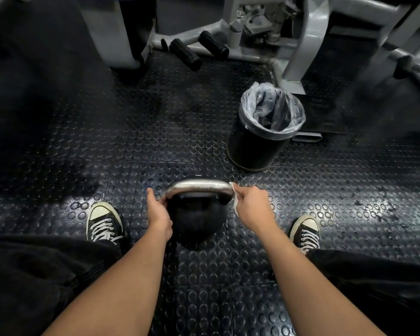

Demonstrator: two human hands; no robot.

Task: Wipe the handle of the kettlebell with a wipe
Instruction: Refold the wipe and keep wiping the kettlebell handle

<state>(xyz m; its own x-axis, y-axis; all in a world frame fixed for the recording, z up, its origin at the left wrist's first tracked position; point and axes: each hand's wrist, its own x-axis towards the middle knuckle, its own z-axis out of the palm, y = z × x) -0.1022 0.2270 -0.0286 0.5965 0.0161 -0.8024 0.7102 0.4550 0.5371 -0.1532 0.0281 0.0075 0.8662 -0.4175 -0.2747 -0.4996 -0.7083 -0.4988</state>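
Observation:
A black kettlebell [196,221] stands on the studded rubber floor between my feet. Its silver handle [199,186] arches across the top and looks wet. My left hand [157,209] grips the left end of the handle. My right hand [249,204] pinches a white wipe [234,197] against the right end of the handle. Most of the wipe is hidden inside my fingers.
A black bin [260,141] lined with a clear bag stands just beyond the kettlebell to the right. A grey gym machine frame [306,40] with black roller pads [186,54] fills the back. My sneakers [103,221] flank the kettlebell.

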